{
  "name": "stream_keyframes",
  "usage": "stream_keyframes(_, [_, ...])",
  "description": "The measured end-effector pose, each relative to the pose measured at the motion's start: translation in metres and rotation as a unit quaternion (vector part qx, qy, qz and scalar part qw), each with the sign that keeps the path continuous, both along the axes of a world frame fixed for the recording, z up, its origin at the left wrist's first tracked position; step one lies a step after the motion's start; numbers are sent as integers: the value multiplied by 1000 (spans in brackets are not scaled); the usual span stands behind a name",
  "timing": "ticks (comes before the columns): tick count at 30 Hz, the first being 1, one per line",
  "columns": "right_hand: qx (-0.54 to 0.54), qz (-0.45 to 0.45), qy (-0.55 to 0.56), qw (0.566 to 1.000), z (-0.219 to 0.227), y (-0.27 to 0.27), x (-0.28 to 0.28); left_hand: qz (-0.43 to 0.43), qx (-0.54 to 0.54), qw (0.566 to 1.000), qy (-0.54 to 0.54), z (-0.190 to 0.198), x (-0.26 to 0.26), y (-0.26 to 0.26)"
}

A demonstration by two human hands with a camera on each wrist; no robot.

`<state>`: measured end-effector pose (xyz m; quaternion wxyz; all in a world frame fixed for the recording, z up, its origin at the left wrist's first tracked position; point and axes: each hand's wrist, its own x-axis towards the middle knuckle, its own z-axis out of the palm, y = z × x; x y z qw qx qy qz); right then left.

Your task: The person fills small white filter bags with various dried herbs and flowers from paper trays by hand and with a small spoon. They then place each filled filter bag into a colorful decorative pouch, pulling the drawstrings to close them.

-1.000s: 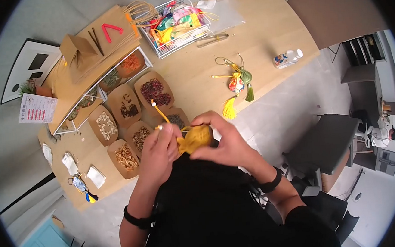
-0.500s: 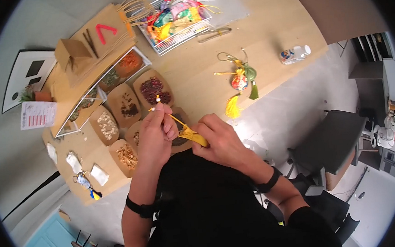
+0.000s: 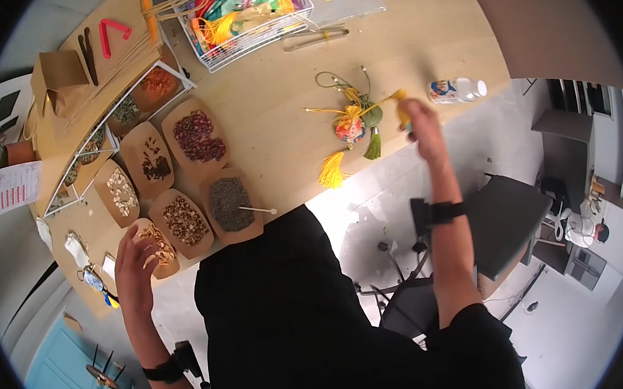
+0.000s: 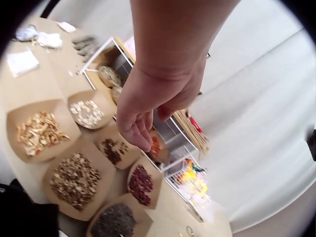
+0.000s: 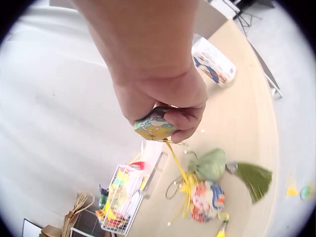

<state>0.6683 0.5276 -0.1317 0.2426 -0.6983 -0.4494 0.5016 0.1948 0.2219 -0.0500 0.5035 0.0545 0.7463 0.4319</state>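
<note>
My right hand (image 3: 422,131) grips a small yellow and green patterned pouch (image 5: 157,124), its yellow cord (image 5: 177,163) hanging down. It is over the table's right part, between the bottle (image 3: 452,90) and two tasselled sachets. Of these, one is green (image 5: 210,165) and the other red, white and blue (image 5: 206,201). My left hand (image 3: 135,263) hangs above the tray of pale dried slices (image 3: 156,245), fingers loosely bent and holding nothing. In the left wrist view the same hand (image 4: 153,101) shows nothing between its fingers.
Paper trays of dried herbs stand at the left, one, of grey-purple bits (image 3: 230,203), with a small white-ended stick (image 3: 258,210). A wire basket (image 3: 252,42) of colourful pouches and metal tongs (image 3: 315,39) lie at the back. Paper bags (image 3: 57,79) are at the back left.
My hands have moved apart: the right went right with the yellow pouch, and the left let go of its cord and moved left over the trays. The view has shifted.
</note>
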Motion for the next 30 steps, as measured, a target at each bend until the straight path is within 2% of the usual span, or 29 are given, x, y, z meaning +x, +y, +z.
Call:
stream_keyframes(3, [101, 12, -106, 989, 5, 42, 19, 3, -64, 996, 68, -8, -16, -56])
stream_keyframes(4, [99, 16, -104, 989, 11, 48, 15, 7, -67, 995, 69, -14, -20, -75])
stream_keyframes(6, [227, 6, -192, 955, 17, 55, 6, 59, -158, 984, 58, -28, -27, -117])
stream_keyframes(8, [232, 22, -195, 953, -9, 58, 15, 108, -172, 979, 14, -46, -30, -163])
stream_keyframes(10, [209, 134, -271, 930, -58, 57, 34, 126, -197, 972, -11, -62, -24, -198])
stream_keyframes(11, [251, 152, -315, 902, -89, 53, 45, 129, -214, 968, -16, -66, -17, -208])
stream_keyframes(14, [223, 193, -334, 895, -111, 35, 46, 119, -267, 956, -29, -76, 3, -230])
stream_keyframes(18, [207, 217, -294, 907, -105, 28, 30, 80, -290, 953, -46, -82, 18, -243])
stream_keyframes(21, [243, 227, -286, 899, -104, 28, 25, 68, -299, 951, -46, -77, 19, -240])
stream_keyframes(24, [253, 232, -326, 881, -105, 23, 29, 63, -293, 953, -46, -74, 13, -242])
stream_keyframes(26, [284, 173, -302, 893, -109, 18, 35, 67, -275, 959, -25, -70, 6, -247])
stream_keyframes(27, [285, 172, -301, 894, -108, 16, 33, 66, -276, 959, -19, -68, 4, -249])
stream_keyframes(30, [233, 152, -286, 917, -106, 11, 34, 66, -277, 959, -17, -68, -3, -259])
